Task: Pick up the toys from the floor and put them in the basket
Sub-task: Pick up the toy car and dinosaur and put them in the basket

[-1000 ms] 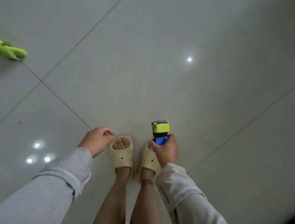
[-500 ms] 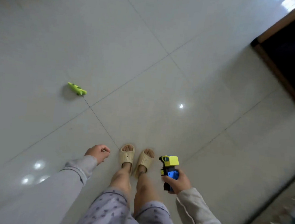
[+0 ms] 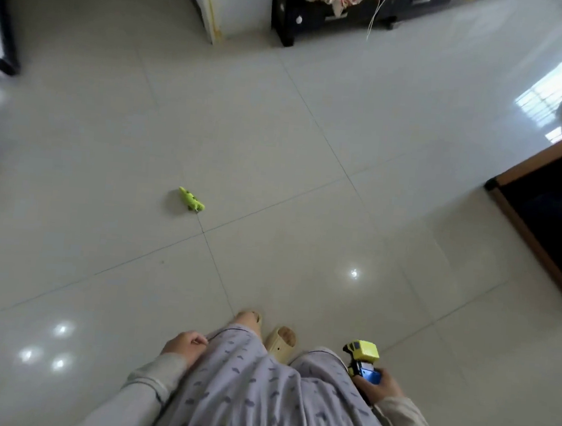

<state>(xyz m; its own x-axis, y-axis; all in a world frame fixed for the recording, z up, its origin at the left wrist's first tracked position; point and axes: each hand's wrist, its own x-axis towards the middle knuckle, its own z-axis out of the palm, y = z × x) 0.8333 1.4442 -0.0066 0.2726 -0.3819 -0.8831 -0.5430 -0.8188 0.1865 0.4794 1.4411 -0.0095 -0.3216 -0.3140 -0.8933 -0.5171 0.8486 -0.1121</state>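
My right hand (image 3: 380,387) grips a yellow and blue toy truck (image 3: 363,357) beside my right thigh, yellow end pointing forward. My left hand (image 3: 185,342) rests against my left thigh with the fingers curled and nothing in it. A small green toy (image 3: 191,199) lies on the pale tiled floor ahead and to the left, well out of reach of both hands. No basket is in view.
A dark low table with a wooden rim (image 3: 539,235) stands at the right. A black cabinet (image 3: 328,11) and a white appliance (image 3: 230,4) line the far wall. My feet in beige slippers (image 3: 280,342) stand on open floor.
I have straightened up from a bent posture, so the view has lifted and the room has come into sight. My right hand has carried the truck up from the floor to my thigh.
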